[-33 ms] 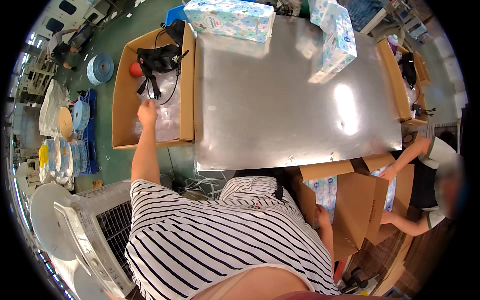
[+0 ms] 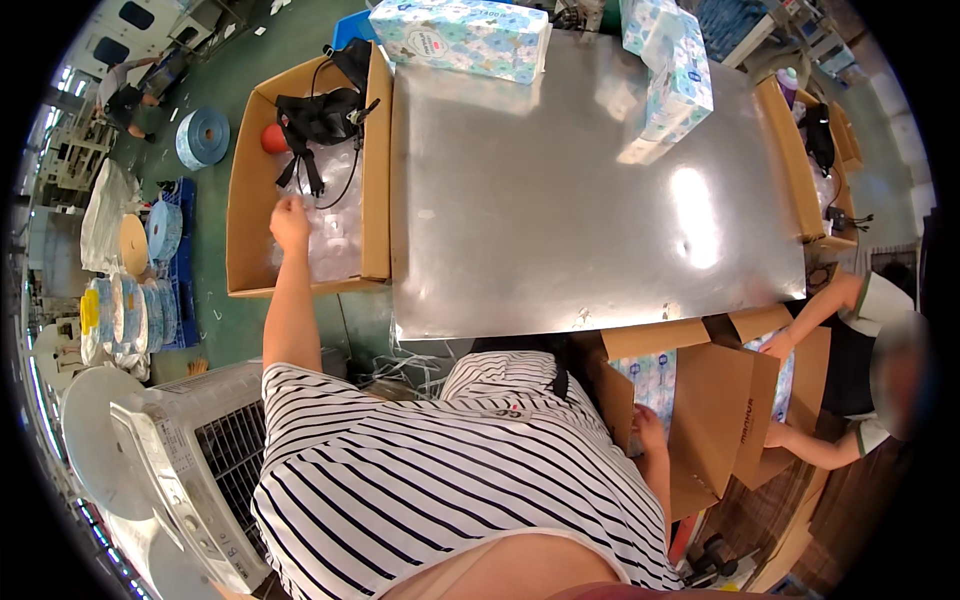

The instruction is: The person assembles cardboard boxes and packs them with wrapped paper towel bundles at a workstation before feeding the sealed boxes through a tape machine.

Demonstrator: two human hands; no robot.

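Note:
My left hand [image 2: 290, 222] reaches into a long cardboard box [image 2: 375, 230] at the left of the metal table. Its fingers are pinched together over crumpled clear plastic [image 2: 335, 235]; what they hold, if anything, is too small to make out. Just beyond the fingertips lie black straps with a cable [image 2: 315, 130] and a round red object [image 2: 273, 138]. My right hand [image 2: 650, 430] is low on the right, at the inner left side of an open carton [image 2: 712, 420]. Its loosely bent, parted fingers are beside blue floral tissue packs [image 2: 655, 380] and seem to hold nothing.
Two floral tissue packs [image 2: 465, 40] [image 2: 678, 95] stand on the metal table [image 2: 560, 200]. At right a co-worker's hands [image 2: 778, 345] are in a second carton [image 2: 810, 400]. Another box [image 2: 790, 150] stands beyond the table's right edge. A white appliance [image 2: 190, 470] is at lower left.
My left hand has shifted slightly left and away from me. My right hand has risen a little within the carton. The boxes keep their places.

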